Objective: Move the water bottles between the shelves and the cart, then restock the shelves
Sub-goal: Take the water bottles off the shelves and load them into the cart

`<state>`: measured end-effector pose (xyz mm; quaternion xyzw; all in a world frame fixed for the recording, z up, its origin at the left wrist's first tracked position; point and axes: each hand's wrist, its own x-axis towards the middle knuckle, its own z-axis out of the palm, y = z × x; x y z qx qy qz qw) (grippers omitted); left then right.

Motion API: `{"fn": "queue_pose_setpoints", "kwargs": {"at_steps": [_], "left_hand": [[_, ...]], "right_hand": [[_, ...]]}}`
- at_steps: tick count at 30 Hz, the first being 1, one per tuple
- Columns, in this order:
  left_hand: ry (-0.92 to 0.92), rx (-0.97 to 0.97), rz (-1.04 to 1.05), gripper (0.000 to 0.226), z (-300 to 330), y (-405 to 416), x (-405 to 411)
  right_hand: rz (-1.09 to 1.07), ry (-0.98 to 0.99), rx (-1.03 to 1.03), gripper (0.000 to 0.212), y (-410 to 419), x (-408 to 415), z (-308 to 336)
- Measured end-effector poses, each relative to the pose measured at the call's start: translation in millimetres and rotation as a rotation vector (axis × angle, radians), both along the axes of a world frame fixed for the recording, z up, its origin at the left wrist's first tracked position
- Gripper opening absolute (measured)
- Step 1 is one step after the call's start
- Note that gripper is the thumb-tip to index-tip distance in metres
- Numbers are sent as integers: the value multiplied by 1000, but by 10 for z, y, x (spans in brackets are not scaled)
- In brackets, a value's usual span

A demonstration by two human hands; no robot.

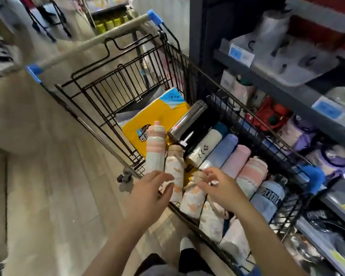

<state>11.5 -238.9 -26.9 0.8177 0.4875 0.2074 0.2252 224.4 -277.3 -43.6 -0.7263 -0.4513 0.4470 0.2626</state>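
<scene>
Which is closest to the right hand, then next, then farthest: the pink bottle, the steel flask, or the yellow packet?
From the right hand:
1. Pink bottle, lying in the cart just beyond it.
2. Steel flask, mid-cart, atop other bottles.
3. Yellow packet, at the cart's far end.

Yellow pack (153, 120) lying flat at centre frame, blue-and-white corner toward the top. Pale wood floor (48, 176) fills the left half. Upper middle, a row of green-yellow jars (110, 24) sits low on a far rack. A shoe (185, 244), white toe, shows at bottom centre.
</scene>
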Motion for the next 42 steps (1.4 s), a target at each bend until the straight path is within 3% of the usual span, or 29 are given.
{"fn": "queue_pose_setpoints", "kwargs": {"at_steps": [5, 10, 14, 17, 21, 30, 34, 37, 42], "left_hand": [[69, 32, -6, 33, -210, 531, -194], [158, 193, -100, 27, -270, 1321, -440], [340, 355, -174, 32, -242, 1967, -736], [448, 275, -254, 44, -292, 2257, -926], [603, 19, -320, 55, -441, 2414, -1034], [513, -47, -416, 67, -491, 2486, -1030], [514, -37, -424, 69, -492, 2488, -1006], [544, -1, -421, 66, -476, 2476, -1000], [606, -49, -417, 65, -471, 2478, -996]], "right_hand": [[-65, 44, -76, 29, 187, 46, -203], [-178, -4, -163, 46, 480, -96, -354], [-129, -178, -142, 52, 1069, -508, -429], [-88, -244, -129, 58, 1553, -928, -521], [-66, -362, -234, 58, 2009, -1334, -569], [-360, -364, -305, 55, 1799, -1139, -758], [-326, -360, -501, 87, 1491, -1082, -949], [-282, -267, -529, 107, 1374, -1165, -1043], [-291, -316, -481, 108, 1319, -1215, -1159]]}}
